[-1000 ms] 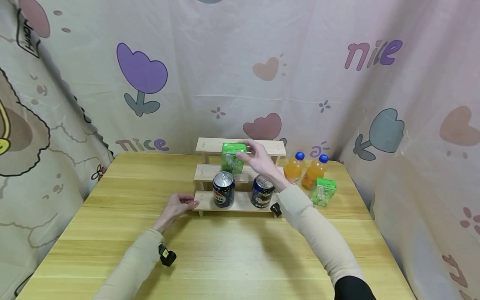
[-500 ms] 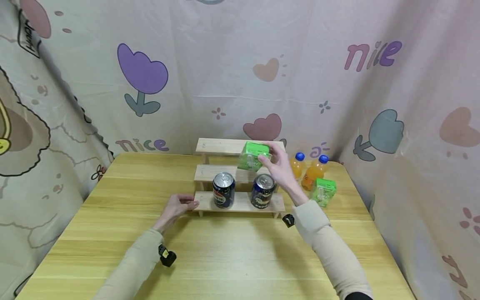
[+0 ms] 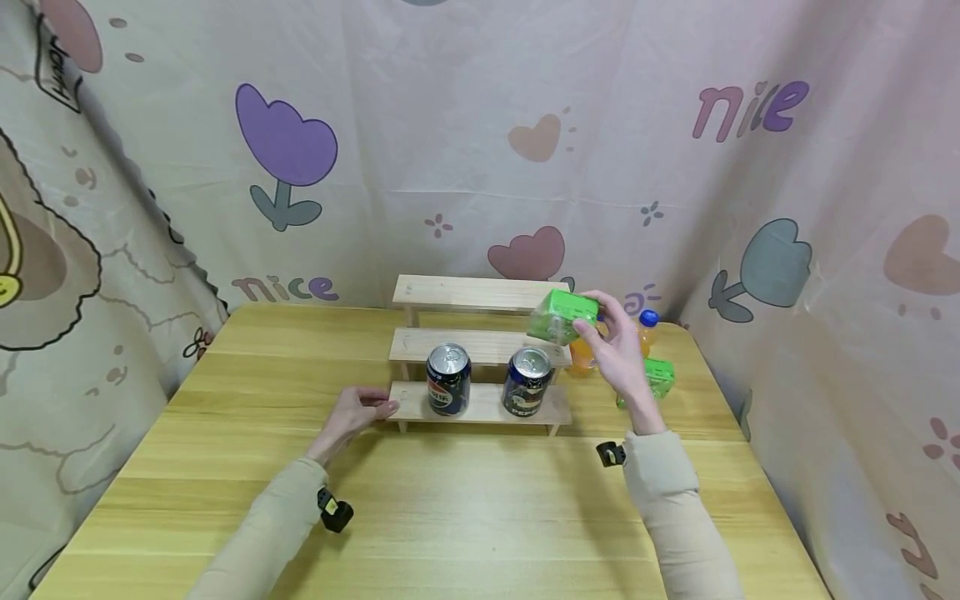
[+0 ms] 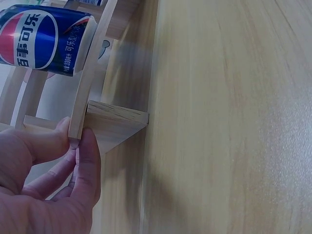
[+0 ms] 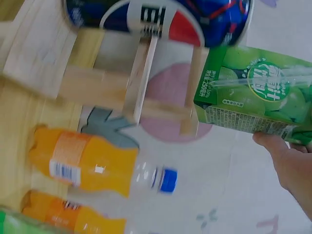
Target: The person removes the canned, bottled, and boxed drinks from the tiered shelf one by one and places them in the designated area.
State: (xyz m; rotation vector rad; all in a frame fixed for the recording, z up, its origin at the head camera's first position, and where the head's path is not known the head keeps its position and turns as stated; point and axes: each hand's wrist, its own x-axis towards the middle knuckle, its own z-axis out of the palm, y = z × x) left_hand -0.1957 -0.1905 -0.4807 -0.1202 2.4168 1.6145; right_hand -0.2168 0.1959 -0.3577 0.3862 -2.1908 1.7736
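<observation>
A green juice carton (image 3: pixel 564 315) is gripped by my right hand (image 3: pixel 618 354), held tilted in the air by the right end of the middle shelf. Its straw and printed side show in the right wrist view, where the juice carton (image 5: pixel 258 90) is held at its end. My left hand (image 3: pixel 356 419) pinches the left end of the lowest board of a three-step wooden shelf (image 3: pixel 480 292), thumb and fingers on either side of the board (image 4: pixel 80 105). On that lowest board two Pepsi cans stand upright, the left can (image 3: pixel 448 379) and the right can (image 3: pixel 527 382).
Right of the shelf stand two orange drink bottles with blue caps, one bottle (image 5: pixel 87 158) nearer the shelf, the other bottle (image 3: pixel 647 332) partly behind my right hand. A second green carton (image 3: pixel 660 377) sits in front of them. A patterned curtain (image 3: pixel 420 167) hangs behind the wooden table (image 3: pixel 465 508).
My right hand has carried the green juice carton from the middle of the shelf rightward to its right end, tilting it. My left hand has stayed on the lowest board.
</observation>
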